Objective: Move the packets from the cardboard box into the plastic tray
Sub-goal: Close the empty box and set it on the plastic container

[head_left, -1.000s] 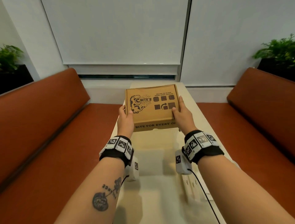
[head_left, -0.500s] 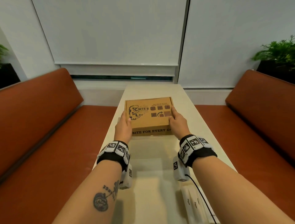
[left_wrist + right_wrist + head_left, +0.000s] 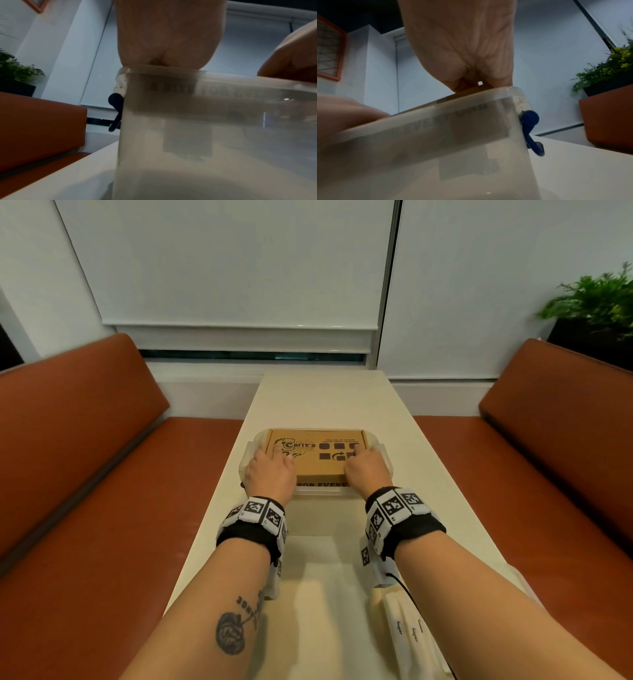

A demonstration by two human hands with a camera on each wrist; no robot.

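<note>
Both hands hold a closed cardboard box [image 3: 313, 453] as it sits inside a clear plastic tray [image 3: 383, 451] near the middle of a long pale table [image 3: 322, 398]. At the box's left end the left hand [image 3: 270, 474] has its grip over the lid and edge, fingers bent down onto the cardboard; at the right end the right hand [image 3: 366, 470] does the same, one finger stretched across the printed lid. How the fingers lie below the tray rim cannot be told. Seen from the left wrist, the box's printed front shows dimly through the tray's cloudy wall [image 3: 205, 121], with a dark blue clip [image 3: 115, 112] on the tray's left corner. From the right wrist, a matching blue clip [image 3: 530, 129] hangs at the right corner. White sugar packets [image 3: 409, 631] lie on the table beside the right forearm, well apart from the tray. Orange benches [image 3: 85, 474] flank the table.
</note>
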